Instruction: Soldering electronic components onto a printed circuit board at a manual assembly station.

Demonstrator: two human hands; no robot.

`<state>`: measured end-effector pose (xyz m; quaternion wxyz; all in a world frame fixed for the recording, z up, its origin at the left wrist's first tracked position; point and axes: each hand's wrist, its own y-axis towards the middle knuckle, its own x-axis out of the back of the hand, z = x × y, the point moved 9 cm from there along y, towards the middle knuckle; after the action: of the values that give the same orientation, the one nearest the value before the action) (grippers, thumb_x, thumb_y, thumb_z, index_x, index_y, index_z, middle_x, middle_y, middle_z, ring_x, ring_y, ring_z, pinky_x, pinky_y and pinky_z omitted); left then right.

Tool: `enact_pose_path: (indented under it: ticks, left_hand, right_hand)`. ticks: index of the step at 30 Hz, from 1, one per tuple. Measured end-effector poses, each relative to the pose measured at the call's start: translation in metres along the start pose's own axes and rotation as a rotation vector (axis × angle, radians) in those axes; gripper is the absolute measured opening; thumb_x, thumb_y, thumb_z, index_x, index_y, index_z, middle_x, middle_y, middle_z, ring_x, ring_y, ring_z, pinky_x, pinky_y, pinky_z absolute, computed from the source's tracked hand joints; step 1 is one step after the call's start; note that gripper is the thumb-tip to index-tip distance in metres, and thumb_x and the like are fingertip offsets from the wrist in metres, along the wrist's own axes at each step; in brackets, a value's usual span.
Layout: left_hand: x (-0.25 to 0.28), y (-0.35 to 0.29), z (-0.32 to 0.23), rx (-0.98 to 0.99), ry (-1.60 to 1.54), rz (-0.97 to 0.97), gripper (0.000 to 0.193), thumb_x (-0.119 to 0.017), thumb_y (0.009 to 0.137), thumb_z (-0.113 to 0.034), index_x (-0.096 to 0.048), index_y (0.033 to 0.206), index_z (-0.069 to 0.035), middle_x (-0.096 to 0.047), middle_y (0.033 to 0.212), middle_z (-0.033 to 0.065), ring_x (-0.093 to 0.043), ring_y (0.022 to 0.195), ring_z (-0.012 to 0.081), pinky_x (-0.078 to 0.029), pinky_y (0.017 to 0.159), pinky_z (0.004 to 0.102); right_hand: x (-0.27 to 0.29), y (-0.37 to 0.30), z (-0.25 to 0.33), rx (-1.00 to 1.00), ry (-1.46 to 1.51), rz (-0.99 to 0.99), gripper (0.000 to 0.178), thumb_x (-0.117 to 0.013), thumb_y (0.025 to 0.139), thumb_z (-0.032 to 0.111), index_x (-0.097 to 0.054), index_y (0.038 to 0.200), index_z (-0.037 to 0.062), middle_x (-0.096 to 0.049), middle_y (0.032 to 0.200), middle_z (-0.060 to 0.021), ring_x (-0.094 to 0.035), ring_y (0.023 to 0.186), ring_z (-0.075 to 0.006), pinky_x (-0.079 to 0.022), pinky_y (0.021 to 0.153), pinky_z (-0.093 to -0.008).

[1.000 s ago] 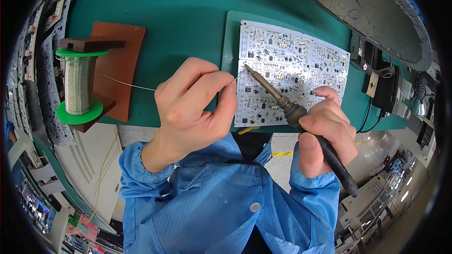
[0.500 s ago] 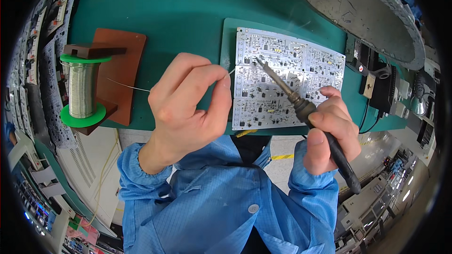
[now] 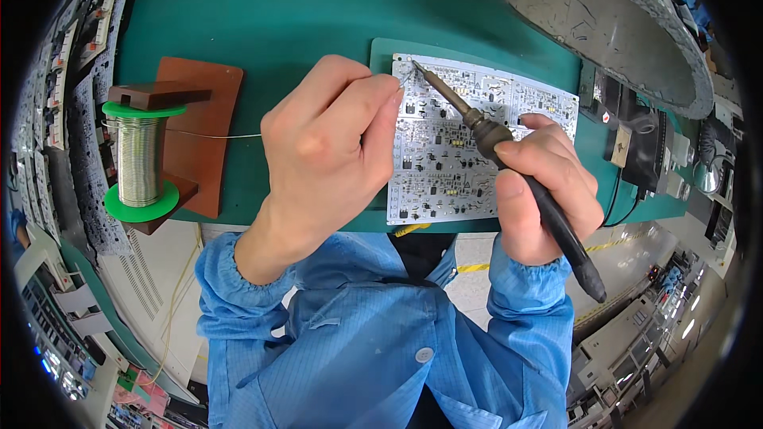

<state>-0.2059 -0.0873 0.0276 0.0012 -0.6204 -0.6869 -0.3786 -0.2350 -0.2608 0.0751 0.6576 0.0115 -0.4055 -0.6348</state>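
Observation:
Between thumb and forefinger, my left hand pinches solder wire. The wire runs back to a spool with green flanges on a brown stand. Its free end pokes out by the upper left corner of a white circuit board panel, which is crowded with small parts. My right hand is closed round the black handle of a soldering iron. The iron's tip is at the panel's upper left edge, close to the wire end. Whether tip and wire touch is too small to tell.
Under the panel lies a green board on the green mat. A wide grey funnel-shaped hood overhangs the upper right. Black equipment stands at the right. More circuit boards line the left edge.
Both hands have moved up toward the panel's top left corner. The iron's tip has shifted up and left, and the wire has straightened between spool and left hand.

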Motion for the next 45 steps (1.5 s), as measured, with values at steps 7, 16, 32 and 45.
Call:
enact_pose_path:
  ticks: [7,16,32,45]
  left_hand:
    - [0.001,0.000,0.001,-0.005,0.012,0.008,0.011,-0.072,0.071,0.002,-0.069,0.080,-0.004,-0.061,0.076,0.0059,-0.059,0.057,0.0208,-0.046,0.050,0.0299]
    - [0.015,-0.007,-0.007,0.055,-0.077,0.046,0.013,-0.069,0.072,0.006,-0.064,0.081,-0.002,-0.061,0.075,0.0081,-0.056,0.053,0.0173,-0.041,0.045,0.0269]
    - [0.004,-0.046,-0.002,0.344,-0.173,0.246,0.008,-0.068,0.085,-0.002,-0.061,0.085,-0.001,-0.060,0.066,0.0030,-0.051,0.053,0.0057,-0.038,0.046,0.0208]
    - [0.026,-0.053,0.012,0.361,-0.209,0.100,0.009,-0.065,0.089,-0.004,-0.061,0.092,0.003,-0.064,0.079,0.0028,-0.047,0.053,0.0004,-0.037,0.047,0.0167]
  right_hand:
    - [-0.002,0.000,0.000,0.006,0.006,-0.006,0.016,-0.072,0.074,0.013,-0.069,0.086,0.0014,-0.060,0.061,-0.0054,-0.056,0.055,-0.0192,-0.049,0.073,-0.0402]
    - [0.029,-0.017,0.001,-0.057,-0.003,-0.118,0.020,-0.069,0.080,0.017,-0.066,0.089,-0.0006,-0.060,0.064,-0.0092,-0.056,0.058,-0.0222,-0.049,0.078,-0.0444]
    - [0.117,-0.107,-0.098,-0.560,-0.275,-0.384,0.042,-0.055,0.095,0.017,-0.050,0.130,-0.0036,-0.060,0.122,-0.0204,-0.057,0.114,-0.0248,-0.041,0.099,-0.0355]
    - [0.051,-0.113,-0.039,-0.365,-0.093,-0.268,0.050,-0.062,0.086,-0.004,-0.044,0.133,-0.0038,-0.056,0.126,-0.0282,-0.056,0.120,-0.0331,-0.040,0.103,-0.0410]
